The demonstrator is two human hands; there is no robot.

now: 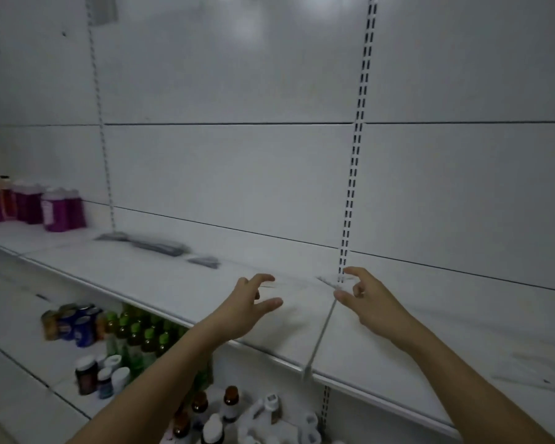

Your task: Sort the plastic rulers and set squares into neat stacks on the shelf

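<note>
Bottles (205, 421) below; both hands reach over shelf (173, 283), labels unreadable.

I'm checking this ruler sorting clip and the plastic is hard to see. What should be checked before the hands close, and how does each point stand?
1. Left hand free: ok, fingers spread, holding nothing.
2. Right hand free: ok, thumb and fingers apart.
3. Clear set square between the hands: ok, a faint outline lies on the shelf.
4. Only one piece there: cannot tell, too transparent.
5. Existing stacks: ok, dark rulers lie further left.
6. Fingers touching the plastic: cannot tell.
</note>
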